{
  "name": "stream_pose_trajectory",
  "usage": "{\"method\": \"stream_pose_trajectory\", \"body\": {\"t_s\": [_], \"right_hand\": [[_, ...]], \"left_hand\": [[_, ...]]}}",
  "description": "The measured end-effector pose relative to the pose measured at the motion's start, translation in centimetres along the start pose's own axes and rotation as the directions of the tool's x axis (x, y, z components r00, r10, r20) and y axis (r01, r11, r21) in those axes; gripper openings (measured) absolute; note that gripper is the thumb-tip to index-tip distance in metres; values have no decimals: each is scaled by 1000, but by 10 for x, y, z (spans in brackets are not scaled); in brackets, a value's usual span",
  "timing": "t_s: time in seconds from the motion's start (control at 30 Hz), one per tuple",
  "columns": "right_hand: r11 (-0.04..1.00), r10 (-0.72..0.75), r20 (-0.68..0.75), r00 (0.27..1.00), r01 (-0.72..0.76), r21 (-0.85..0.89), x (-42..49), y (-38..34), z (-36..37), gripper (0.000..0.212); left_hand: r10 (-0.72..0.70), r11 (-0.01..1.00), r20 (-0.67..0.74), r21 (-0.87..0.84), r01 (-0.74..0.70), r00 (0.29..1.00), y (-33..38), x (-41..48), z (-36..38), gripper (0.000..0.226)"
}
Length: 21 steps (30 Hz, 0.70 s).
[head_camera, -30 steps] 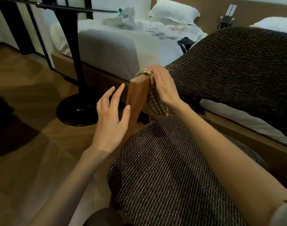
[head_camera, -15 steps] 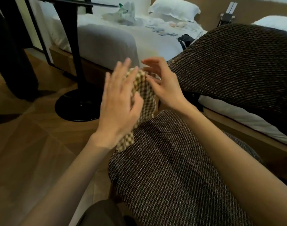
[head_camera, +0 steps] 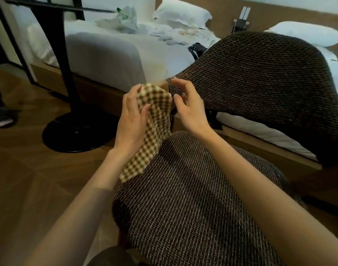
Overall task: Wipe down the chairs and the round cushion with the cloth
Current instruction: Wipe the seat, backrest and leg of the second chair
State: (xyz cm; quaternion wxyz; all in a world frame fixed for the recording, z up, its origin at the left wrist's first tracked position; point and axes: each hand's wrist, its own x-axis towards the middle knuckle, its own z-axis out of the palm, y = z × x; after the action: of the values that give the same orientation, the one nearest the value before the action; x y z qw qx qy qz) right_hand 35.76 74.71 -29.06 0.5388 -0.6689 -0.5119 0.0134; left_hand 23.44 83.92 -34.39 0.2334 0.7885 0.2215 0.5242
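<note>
A brown woven chair fills the lower right, with its seat point(head_camera: 193, 198) below and its curved backrest point(head_camera: 260, 89) behind. A brown-and-cream checked cloth point(head_camera: 152, 131) hangs over the chair's left arm and hides the wood there. My left hand point(head_camera: 130, 120) grips the cloth from the left, thumb over the front of it. My right hand point(head_camera: 187, 106) is at the cloth's right edge, fingers loosely bent, fingertips touching the cloth beside the backrest's corner.
A black stand with a round base point(head_camera: 78, 131) rises left of the chair on the wooden floor point(head_camera: 30, 179). Behind are two white beds point(head_camera: 116, 54) with pillows and scattered items. A dark object point(head_camera: 3, 116) lies at the far left.
The right hand held the cloth on top of the wooden arm a second ago. The left hand has since come in and taken hold of the cloth, which now hangs lower over the arm.
</note>
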Motion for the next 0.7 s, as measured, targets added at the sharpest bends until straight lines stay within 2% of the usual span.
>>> {"method": "stream_pose_trajectory", "body": {"t_s": [0.17, 0.3, 0.37, 0.43, 0.47, 0.57, 0.7], "right_hand": [[996, -86, 144, 986, 87, 2, -2, -5, 9, 43], [988, -144, 265, 953, 155, -21, -8, -5, 13, 40], [987, -142, 264, 954, 156, -31, -8, -5, 15, 42], [990, -123, 257, 958, 137, -38, -5, -7, 15, 41], [991, -113, 270, 956, 128, -40, -3, -7, 15, 42], [992, -107, 284, 953, 119, -28, 0, -10, 13, 52], [998, -58, 215, 975, 54, 25, 5, -9, 8, 55]], "left_hand": [[-4, 996, 21, -86, 6, 1000, -15, -8, 1, 60], [-32, 991, 96, -123, 44, 995, -17, -16, -4, 68], [-57, 998, 62, -19, 58, 996, -14, -20, -6, 71], [-48, 989, -58, 140, 55, 997, -7, -22, -5, 76], [-39, 987, -88, 154, 52, 995, -2, -21, -2, 80], [-75, 992, -77, 95, 82, 994, 9, -15, 9, 89], [-132, 991, -111, 23, 135, 985, -8, -24, 13, 69]]}}
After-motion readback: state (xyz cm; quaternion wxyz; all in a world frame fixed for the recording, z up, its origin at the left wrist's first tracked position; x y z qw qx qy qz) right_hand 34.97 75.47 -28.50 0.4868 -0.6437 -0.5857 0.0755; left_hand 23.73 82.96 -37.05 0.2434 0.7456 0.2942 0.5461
